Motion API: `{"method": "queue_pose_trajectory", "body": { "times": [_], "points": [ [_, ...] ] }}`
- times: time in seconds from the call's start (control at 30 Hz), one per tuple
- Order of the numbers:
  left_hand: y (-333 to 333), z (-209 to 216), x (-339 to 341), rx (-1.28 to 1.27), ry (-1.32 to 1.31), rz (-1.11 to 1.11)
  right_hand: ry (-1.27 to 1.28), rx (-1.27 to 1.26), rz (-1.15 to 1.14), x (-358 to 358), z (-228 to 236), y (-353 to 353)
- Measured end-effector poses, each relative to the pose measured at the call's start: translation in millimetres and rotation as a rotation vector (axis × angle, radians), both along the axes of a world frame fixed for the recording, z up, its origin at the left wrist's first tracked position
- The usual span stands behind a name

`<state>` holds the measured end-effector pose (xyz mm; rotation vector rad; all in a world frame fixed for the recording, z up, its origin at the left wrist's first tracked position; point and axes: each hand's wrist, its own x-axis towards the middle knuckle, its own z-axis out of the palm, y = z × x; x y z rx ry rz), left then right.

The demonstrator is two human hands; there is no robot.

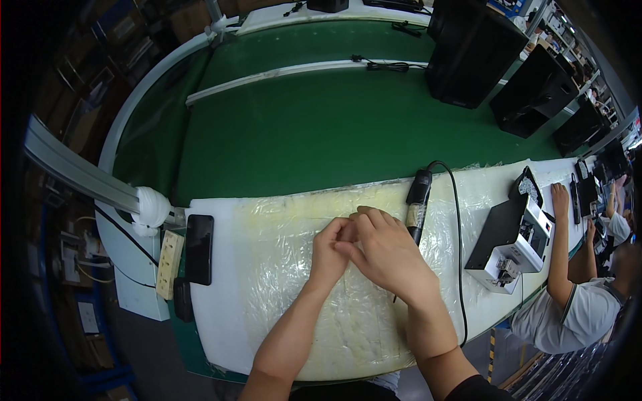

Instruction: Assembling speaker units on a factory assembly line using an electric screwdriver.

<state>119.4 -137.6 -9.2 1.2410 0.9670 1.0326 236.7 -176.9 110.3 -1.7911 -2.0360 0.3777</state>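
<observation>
My left hand (329,252) and my right hand (388,252) meet above the middle of the padded, plastic-covered worktop (274,334). The left fingers curl inward, their tips partly covered by the right hand. My right fingers are bent and pressed together over the left ones. Anything between the hands is hidden. Just beyond my right hand lies a black electric screwdriver (418,188) with a cord, its lower end running behind the hand. Further right stands a black and white boxy machine (511,244), probably a screw feeder, which neither hand touches.
A black phone (199,249) and a cream power strip (169,264) lie at the left edge. Beyond the worktop runs a green conveyor surface (301,134) with large black speakers (471,57) at right. A co-worker's arm (560,247) reaches in at the far right.
</observation>
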Motion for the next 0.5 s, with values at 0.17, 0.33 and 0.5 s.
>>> {"method": "queue_pose_trajectory", "body": {
  "times": [0.17,0.33,0.5],
  "points": [
    [0.0,8.9,-0.1,-0.023,0.038,-0.009,0.081,0.044,0.005,0.9,-9.3,3.0],
    [1.2,6.7,-1.1,0.049,0.143,-0.008,0.042,-0.009,0.000,1.3,-17.0,6.3],
    [0.5,10.4,-1.3,0.030,0.133,-0.002,0.018,-0.069,0.015,1.5,-6.2,3.8]
  ]
}}
